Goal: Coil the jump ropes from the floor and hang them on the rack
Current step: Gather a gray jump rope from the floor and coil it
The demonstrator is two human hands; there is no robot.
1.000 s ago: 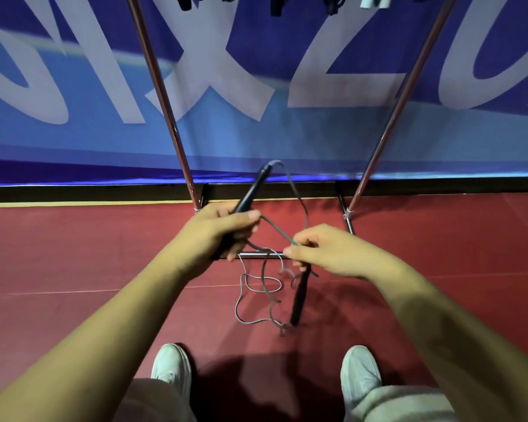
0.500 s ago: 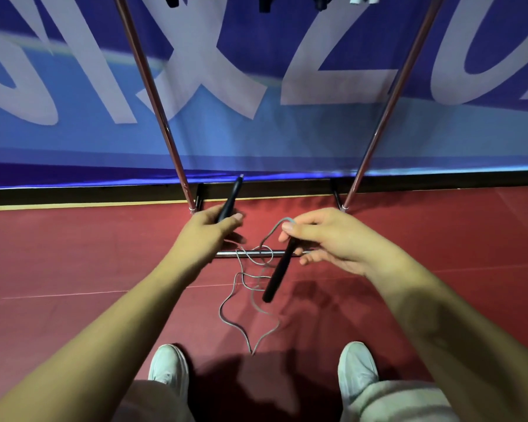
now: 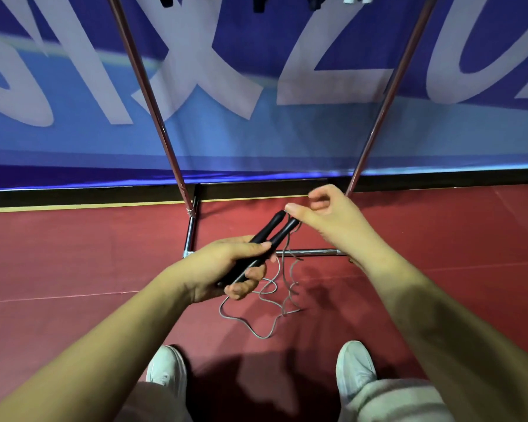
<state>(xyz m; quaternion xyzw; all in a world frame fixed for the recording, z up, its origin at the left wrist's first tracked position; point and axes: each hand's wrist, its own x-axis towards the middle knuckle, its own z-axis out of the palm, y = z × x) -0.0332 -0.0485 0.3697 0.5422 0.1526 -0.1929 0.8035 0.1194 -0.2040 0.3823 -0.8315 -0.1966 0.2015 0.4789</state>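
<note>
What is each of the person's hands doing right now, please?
Left hand: grips both black handles together.
Right hand: curled by the handle tops; grip on cord cannot be told.

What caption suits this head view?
Left hand grips both black handles, right hand at their tips, grey cord trailing down.

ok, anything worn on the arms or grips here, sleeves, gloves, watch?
Nothing visible: left forearm and right forearm are bare up to the frame edge, no sleeves. The left grip and right grip are bare hands, with no gloves, rings, watch or wristband in view.
</note>
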